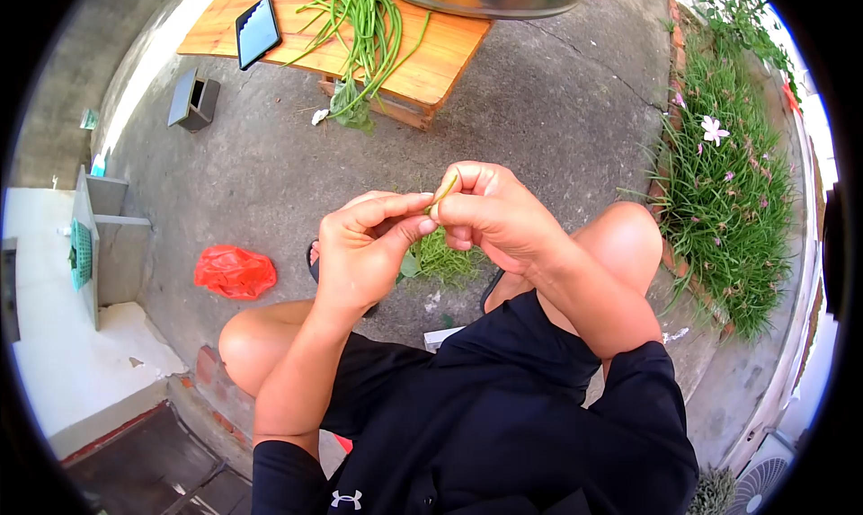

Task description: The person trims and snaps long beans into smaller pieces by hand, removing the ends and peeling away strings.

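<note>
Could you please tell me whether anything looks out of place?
A dark-framed device sits askew, one corner apparently past the near edge of the wooden table, where some green beans droop over untidily.

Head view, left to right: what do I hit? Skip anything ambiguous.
Turquoise perforated plastic basket → grey rectangular box → black-framed flat tablet → bare left hand → bare right hand → large pale pink flower. Left out: thin green strand, overlapping the hands at the grip.

Daylight is bright, the warped edges perhaps soft.
</note>
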A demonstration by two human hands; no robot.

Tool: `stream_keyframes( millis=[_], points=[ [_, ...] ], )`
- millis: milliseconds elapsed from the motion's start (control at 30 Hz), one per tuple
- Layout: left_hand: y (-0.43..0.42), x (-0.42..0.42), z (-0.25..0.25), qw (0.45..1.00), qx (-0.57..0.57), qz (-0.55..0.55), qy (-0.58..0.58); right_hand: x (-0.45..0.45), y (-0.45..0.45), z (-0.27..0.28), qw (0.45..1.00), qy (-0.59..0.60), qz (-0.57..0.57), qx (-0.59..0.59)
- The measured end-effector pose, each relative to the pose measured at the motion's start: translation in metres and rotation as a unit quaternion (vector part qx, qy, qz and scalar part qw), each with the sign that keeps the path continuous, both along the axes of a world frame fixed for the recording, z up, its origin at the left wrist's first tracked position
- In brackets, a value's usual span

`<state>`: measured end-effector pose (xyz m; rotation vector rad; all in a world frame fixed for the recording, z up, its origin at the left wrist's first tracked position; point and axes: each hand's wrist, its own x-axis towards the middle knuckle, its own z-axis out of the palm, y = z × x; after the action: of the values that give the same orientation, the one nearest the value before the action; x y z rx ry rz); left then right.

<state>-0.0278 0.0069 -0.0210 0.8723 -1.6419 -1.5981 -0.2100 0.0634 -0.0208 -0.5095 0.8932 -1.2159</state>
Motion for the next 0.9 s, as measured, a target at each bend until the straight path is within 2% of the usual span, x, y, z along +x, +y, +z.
stream_keyframes(
  millis=[233, 367, 467, 567, 633, 700, 767, 867, 900],
  points=[
    [-0.003, 0.001, 0.009, 0.974, 0.214, -0.036, 0.063, -0.009, 0.001, 0.001, 1.0, -0.001, 0.031, -0.003],
    [-0.006, 0.002, 0.005, 0.969, 0.236, -0.042, 0.065, -0.003, 0.003, 0.007, 0.991, 0.113, -0.004, -0.071],
    [-0.007, 0.004, 0.005, 0.969, 0.235, -0.039, 0.072, -0.001, 0.004, 0.011, 0.994, 0.064, -0.021, -0.085],
    [-0.009, 0.006, 0.004, 0.962, 0.254, -0.034, 0.092, 0.003, 0.002, 0.007, 0.988, 0.09, -0.035, -0.119],
    [-0.008, 0.007, 0.004, 0.956, 0.268, -0.029, 0.116, 0.004, 0.004, 0.004, 0.974, 0.161, -0.041, -0.153],
    [-0.006, 0.008, 0.006, 0.96, 0.253, -0.027, 0.115, 0.002, 0.005, 0.007, 0.937, 0.275, -0.037, -0.213],
    [-0.005, 0.009, 0.007, 0.962, 0.247, -0.025, 0.115, -0.006, 0.005, 0.018, 0.856, 0.426, -0.02, -0.293],
    [-0.005, 0.009, 0.006, 0.96, 0.257, -0.02, 0.108, -0.005, 0.003, 0.018, 0.776, 0.494, -0.067, -0.386],
    [-0.005, 0.009, 0.006, 0.96, 0.261, -0.015, 0.101, -0.004, 0.003, 0.018, 0.771, 0.5, -0.075, -0.387]
  ],
)
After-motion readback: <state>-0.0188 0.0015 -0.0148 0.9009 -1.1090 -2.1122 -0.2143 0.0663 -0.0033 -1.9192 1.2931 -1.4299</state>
